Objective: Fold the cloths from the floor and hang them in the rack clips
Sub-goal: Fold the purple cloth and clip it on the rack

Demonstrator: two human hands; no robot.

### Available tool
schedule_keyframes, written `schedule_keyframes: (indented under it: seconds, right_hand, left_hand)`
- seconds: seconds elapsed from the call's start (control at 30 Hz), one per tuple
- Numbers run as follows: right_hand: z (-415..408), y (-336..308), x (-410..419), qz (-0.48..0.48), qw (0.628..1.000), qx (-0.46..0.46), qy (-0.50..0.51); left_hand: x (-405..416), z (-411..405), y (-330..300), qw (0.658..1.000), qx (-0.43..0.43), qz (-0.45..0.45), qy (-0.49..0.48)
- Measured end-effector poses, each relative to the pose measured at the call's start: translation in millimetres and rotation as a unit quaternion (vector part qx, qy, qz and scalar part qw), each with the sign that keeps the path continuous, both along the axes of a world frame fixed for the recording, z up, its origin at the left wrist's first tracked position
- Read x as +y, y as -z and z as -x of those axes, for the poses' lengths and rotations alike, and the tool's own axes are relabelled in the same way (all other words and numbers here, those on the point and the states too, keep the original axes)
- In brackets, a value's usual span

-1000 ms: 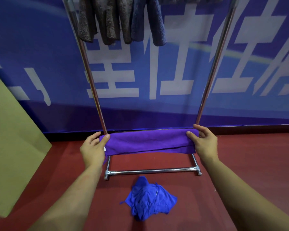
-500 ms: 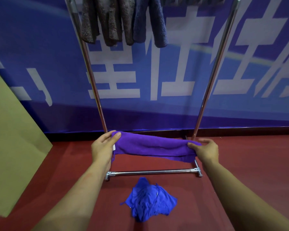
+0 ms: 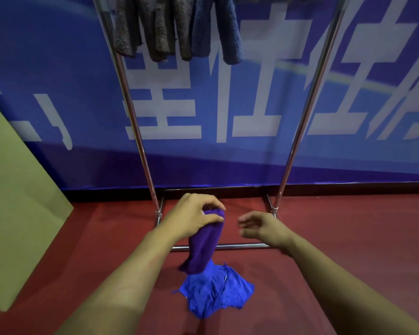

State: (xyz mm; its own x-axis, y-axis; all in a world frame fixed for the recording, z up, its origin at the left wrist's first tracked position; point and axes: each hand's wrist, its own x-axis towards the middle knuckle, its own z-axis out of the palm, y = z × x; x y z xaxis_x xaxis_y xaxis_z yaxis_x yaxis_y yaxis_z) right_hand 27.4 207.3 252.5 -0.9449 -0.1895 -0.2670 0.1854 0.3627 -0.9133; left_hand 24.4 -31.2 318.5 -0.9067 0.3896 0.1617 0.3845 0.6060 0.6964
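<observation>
Purple cloth [image 3: 205,243] hangs pinched in the left hand [image 3: 194,218]; right hand [image 3: 261,226] loosely spread, holding nothing.

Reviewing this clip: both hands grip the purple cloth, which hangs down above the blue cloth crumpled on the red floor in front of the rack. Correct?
Not quite. In the head view only the left hand grips the purple cloth; the right hand is off it, fingers loose and empty. The rest holds: the cloth hangs above the crumpled blue cloth on the red floor before the rack.
</observation>
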Motion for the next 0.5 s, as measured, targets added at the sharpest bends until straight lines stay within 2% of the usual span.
schedule_keyframes:
  seconds: [0.1,0.17,0.37,0.5]
  right_hand:
    - [-7.7,-9.8,-39.5,0.042,0.991,0.057,-0.116]
    - [-14.3,-12.6,-61.1,0.051,0.984,0.064,-0.161]
    - [-20.9,-4.7,-71.7,0.061,0.979,0.004,-0.194]
    - [-24.3,-6.3,-63.3,0.093,0.977,-0.044,-0.186]
  left_hand:
    - [-5.0,-2.5,-3.2,0.999,-0.01,0.046,0.026]
    - [-9.3,-4.2,-8.2,0.999,-0.007,0.037,0.033]
    - [-32.3,-3.3,-23.0,0.999,0.025,-0.024,-0.035]
    - [-45.7,0.8,-12.5,0.986,0.028,-0.111,-0.125]
